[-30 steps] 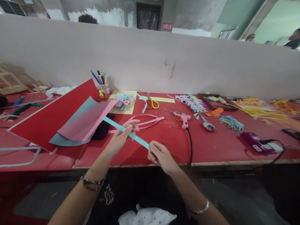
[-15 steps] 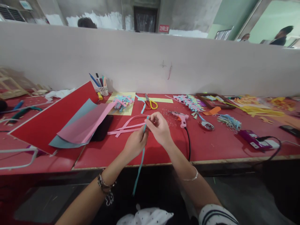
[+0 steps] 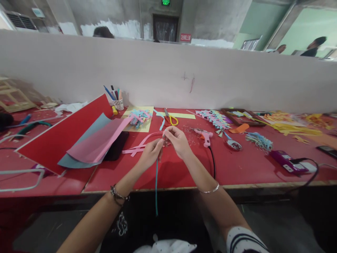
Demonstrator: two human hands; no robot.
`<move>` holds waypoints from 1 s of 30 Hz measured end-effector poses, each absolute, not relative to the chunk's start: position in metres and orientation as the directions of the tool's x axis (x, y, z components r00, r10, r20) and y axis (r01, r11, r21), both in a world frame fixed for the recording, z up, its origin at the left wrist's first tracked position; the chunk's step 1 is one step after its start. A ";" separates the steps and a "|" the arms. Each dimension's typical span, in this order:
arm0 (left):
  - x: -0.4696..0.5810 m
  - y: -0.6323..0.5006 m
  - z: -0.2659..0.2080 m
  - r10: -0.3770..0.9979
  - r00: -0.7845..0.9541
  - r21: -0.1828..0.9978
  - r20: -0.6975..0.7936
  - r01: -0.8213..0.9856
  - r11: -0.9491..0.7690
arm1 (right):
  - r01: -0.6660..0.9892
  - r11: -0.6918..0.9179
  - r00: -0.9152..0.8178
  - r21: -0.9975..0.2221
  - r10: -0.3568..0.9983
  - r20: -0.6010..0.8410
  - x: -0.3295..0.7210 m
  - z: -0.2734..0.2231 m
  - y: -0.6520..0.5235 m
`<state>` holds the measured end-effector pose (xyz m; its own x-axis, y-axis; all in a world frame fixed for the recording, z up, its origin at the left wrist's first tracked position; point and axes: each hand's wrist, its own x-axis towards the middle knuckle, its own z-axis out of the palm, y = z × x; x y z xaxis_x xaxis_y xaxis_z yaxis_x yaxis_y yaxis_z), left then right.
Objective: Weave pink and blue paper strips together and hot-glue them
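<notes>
My left hand [image 3: 152, 151] pinches a narrow blue-green paper strip [image 3: 156, 186], whose long end hangs down past the table's front edge. Fingertips of my right hand [image 3: 177, 140] close on the strip's upper end, right against the left fingers. That upper end is mostly hidden between the two hands. Behind them, pink paper strips [image 3: 138, 147] lie crossed on the red table. Yellow-handled scissors [image 3: 171, 118] lie farther back beside a short light-blue strip [image 3: 161, 119]. To the right of my right hand rests a pink glue gun [image 3: 205, 135].
A red board [image 3: 65, 130] leans at the left with pink and blue paper sheets [image 3: 92, 146] against it. Paper bits [image 3: 139, 117] lie on a yellow sheet. At the right are a spoon [image 3: 233, 144], a purple power socket [image 3: 285, 162] and a paper fringe [image 3: 214, 118]. A white partition [image 3: 147, 73] stands behind.
The strip's hanging end has swung from slanting to nearly straight down, and less of the strip shows above my left hand. The view has tilted slightly upward.
</notes>
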<state>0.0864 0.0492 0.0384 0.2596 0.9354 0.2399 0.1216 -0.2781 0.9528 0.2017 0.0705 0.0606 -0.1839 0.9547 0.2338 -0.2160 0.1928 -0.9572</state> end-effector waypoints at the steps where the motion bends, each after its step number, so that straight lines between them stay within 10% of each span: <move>1: 0.087 0.053 0.038 0.935 0.257 0.954 0.244 0.111 -0.280 | -0.221 0.180 -0.184 -0.958 0.957 0.223 0.202 0.061 0.073; 30: 0.105 0.108 0.009 0.930 0.361 0.996 0.066 0.037 -0.085 | -0.249 0.051 -0.066 -0.967 0.995 0.070 0.213 0.018 0.126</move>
<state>0.1048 0.1077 0.0088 0.3607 0.9303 0.0659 0.0371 -0.0850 0.9957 0.2129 0.1261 0.0180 -0.0660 0.9954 0.0696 -0.2486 0.0511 -0.9673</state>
